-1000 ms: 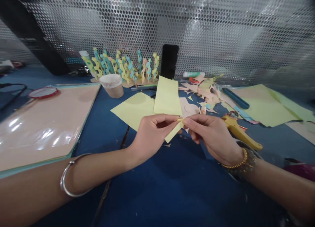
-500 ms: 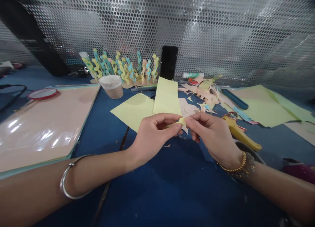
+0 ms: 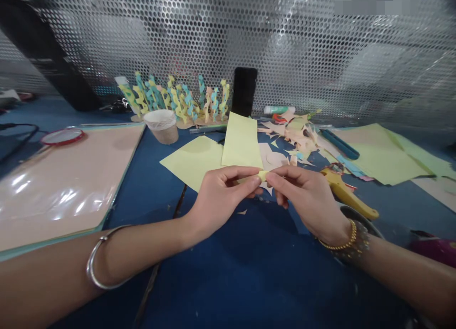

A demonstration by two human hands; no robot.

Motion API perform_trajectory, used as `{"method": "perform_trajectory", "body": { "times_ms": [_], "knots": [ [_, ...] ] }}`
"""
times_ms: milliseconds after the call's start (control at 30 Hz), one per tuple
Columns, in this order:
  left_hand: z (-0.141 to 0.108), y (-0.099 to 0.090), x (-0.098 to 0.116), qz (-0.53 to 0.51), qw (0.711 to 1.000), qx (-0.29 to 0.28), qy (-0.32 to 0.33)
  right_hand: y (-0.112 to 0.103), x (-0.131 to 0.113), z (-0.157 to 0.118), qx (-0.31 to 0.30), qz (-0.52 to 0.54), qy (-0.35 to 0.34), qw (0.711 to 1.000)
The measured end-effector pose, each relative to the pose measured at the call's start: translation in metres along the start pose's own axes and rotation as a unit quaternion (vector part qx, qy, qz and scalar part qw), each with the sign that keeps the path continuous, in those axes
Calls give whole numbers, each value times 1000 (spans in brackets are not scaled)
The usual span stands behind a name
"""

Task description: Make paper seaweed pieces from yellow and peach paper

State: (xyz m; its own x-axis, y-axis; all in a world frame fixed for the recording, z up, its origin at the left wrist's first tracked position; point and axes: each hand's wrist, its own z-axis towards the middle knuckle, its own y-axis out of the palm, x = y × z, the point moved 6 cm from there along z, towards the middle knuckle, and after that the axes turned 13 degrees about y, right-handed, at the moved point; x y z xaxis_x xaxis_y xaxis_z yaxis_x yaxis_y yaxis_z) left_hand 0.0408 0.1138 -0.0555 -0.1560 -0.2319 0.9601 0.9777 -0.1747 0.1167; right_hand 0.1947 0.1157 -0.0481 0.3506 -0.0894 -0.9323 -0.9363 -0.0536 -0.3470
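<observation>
Between the fingertips of both hands is a small piece of yellow paper (image 3: 262, 175), mostly covered by the fingers. My left hand (image 3: 224, 196) pinches it from the left, thumb below and fingers above. My right hand (image 3: 308, 193) pinches its right end with thumb and forefinger. Just beyond the hands a yellow paper strip (image 3: 242, 141) leans upright, and a yellow sheet (image 3: 195, 158) lies flat to its left. White paper offcuts (image 3: 274, 157) lie behind the fingertips.
Twisted paper strips on sticks (image 3: 178, 98) stand at the back beside a paper cup (image 3: 162, 125) and a phone (image 3: 244, 91). Right are paper scraps (image 3: 299, 131), a blue cutter (image 3: 340, 143) and a yellow-handled tool (image 3: 351, 198). Plastic-covered paper (image 3: 71, 186) lies left.
Both hands stay at nearly the same spot, still pinching the small yellow paper. Only the fingertips have shifted slightly, drawing a little closer together.
</observation>
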Motion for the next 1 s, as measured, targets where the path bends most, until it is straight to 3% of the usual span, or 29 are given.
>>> {"method": "perform_trajectory", "body": {
  "times_ms": [233, 533, 767, 1000],
  "knots": [
    [1, -2, 1, 3, 1000, 8, 25, -2, -4, 1, 22, -36, -4, 999],
    [2, 0, -3, -49, 999, 12, 11, 3, 6, 2, -46, 75, 16, 996],
    [1, 1, -9, -97, 995, 22, -16, 0, 4, 4, -23, 64, 23, 997],
    [0, 1, -11, -73, 997, 14, -30, 2, 9, 3, -18, 85, 41, 995]
  ]
}}
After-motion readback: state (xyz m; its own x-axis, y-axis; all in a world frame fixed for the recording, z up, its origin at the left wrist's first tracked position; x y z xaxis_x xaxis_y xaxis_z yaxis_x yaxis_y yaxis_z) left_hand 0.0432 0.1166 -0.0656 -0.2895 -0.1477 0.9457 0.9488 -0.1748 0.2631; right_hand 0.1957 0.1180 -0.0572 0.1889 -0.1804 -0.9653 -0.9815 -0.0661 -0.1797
